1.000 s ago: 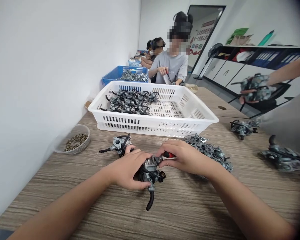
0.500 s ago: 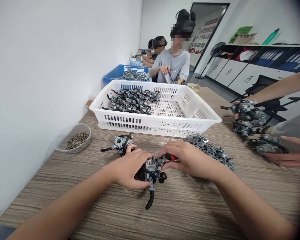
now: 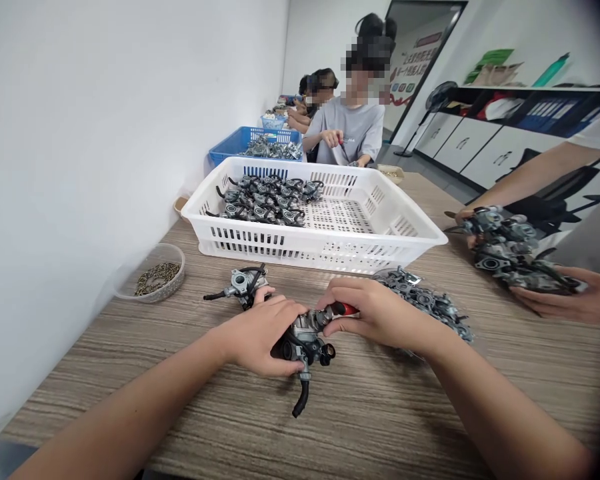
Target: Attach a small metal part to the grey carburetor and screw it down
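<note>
My left hand [image 3: 265, 333] is wrapped round a carburetor [image 3: 307, 347] on the table, its black hose pointing toward me. In my right hand [image 3: 363, 310] is a screwdriver with a red and black handle [image 3: 345, 309]. The fingers of that hand meet the carburetor's upper right side, and the screwdriver's tip is hidden. A second carburetor [image 3: 241, 283] lies just beyond my left hand, its black hose pointing left. Beside and partly behind my right hand is a heap of metal carburetor parts [image 3: 430, 303].
A white crate [image 3: 310, 247] holds several carburetors. Small screws fill part of a clear bowl [image 3: 175, 280] by the wall. At the right, another person's hands [image 3: 580, 297] hold several carburetors [image 3: 505, 247]. A co-worker [image 3: 347, 130] sits beyond the crate near a blue crate [image 3: 223, 148].
The other person's hands and carburetors at the right have shifted a little and come closer together. My hands keep the same grip on the carburetor and screwdriver. The view has tilted slightly.
</note>
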Tool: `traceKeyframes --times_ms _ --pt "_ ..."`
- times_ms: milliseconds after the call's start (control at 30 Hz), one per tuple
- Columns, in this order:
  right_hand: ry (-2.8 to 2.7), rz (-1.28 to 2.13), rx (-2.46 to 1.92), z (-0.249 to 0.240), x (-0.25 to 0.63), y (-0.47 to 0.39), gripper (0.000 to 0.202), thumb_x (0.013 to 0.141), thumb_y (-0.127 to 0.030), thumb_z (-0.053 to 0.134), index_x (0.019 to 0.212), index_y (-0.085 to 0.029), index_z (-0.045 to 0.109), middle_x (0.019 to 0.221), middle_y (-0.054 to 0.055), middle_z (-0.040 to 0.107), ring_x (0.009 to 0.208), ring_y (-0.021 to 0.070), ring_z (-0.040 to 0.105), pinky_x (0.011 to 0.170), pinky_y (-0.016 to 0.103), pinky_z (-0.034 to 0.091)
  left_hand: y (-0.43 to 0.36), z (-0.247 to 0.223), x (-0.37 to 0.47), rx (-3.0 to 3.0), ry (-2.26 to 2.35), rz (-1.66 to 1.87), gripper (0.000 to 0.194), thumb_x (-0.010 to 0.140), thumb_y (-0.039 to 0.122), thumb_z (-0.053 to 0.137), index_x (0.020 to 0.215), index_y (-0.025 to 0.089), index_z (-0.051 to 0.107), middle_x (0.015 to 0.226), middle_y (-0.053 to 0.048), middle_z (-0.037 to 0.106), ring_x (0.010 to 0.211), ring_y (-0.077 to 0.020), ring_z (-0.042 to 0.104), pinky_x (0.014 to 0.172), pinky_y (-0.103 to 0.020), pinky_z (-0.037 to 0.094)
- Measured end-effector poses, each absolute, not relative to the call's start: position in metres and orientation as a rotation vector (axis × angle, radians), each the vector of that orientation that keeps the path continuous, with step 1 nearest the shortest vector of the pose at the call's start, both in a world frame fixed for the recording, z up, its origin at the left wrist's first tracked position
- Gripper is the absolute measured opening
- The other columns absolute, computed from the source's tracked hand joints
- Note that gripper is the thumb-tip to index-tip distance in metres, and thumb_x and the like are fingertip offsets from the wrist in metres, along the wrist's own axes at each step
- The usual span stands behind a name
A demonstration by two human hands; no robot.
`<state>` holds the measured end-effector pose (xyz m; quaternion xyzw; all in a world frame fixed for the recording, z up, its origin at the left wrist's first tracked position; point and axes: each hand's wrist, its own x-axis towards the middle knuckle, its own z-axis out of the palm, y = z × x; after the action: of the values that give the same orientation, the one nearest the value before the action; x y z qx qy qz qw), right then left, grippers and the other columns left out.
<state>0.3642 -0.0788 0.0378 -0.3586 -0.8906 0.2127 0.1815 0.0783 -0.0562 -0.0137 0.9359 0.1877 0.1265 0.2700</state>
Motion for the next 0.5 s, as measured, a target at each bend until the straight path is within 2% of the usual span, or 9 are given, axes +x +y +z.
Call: traceKeyframes --times_ms 167,500 --pt "-2.499 0.651 -0.975 0.0376 0.3642 -0.0776 0.035 0.096 -0.052 0.081 0.116 -0.024 0.075 0.101 0.004 0.073 0.089 0.0210 0.068 0.076 0.031 0.051 -0.0567 -0.0136 0.0788 2.550 0.513 0.334 0.074 0.088 0.060 0.076 0.142 0.017 0.049 0.127 -0.014 0.068 0.119 -0.0379 0.063 0.123 -0.064 0.022" --pt "-2.476 0.671 -0.920 0.0366 0.3670 -0.0749 0.033 0.096 -0.049 0.082 0.116 -0.024 0.076 0.099 0.003 0.073 0.089 0.0191 0.068 0.077 0.028 0.050 -0.0552 -0.0149 0.0785 2.547 0.512 0.321 0.078 0.089 0.062 0.075 0.146 0.018 0.046 0.131 -0.015 0.068 0.122 -0.0384 0.063 0.125 -0.064 0.019"
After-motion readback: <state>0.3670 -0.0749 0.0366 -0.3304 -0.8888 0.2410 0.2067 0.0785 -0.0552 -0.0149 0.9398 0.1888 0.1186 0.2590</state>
